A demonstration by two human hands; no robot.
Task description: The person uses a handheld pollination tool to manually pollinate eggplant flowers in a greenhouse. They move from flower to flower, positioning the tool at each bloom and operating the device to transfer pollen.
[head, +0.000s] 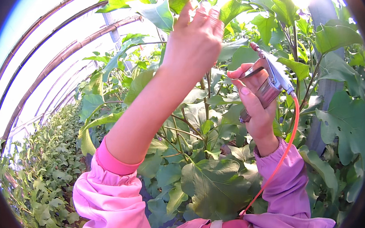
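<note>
My left hand (pixel 198 34) is raised among the upper leaves of a tall eggplant-like plant (pixel 205 97), its back towards me. The fingers curl in beside a broad leaf (pixel 159 13); what lies under the fingertips is hidden by the hand and glare. My right hand (pixel 257 106) is wrapped around the handle of a small metal spray gun (pixel 270 71). Its fingers rest by the trigger lever (pixel 252 73). The nozzle (pixel 255 46) points up and to the left. From the gun's rear an orange-red hose (pixel 292 135) runs down to my waist.
Curved hoops (pixel 57 59) of a greenhouse tunnel arch on the left. Another row of leafy plants (pixel 49 185) runs below them. On the right stands a grey post (pixel 328 83) behind stems and large leaves (pixel 346 126). Broad leaves (pixel 215 184) hang close before my body.
</note>
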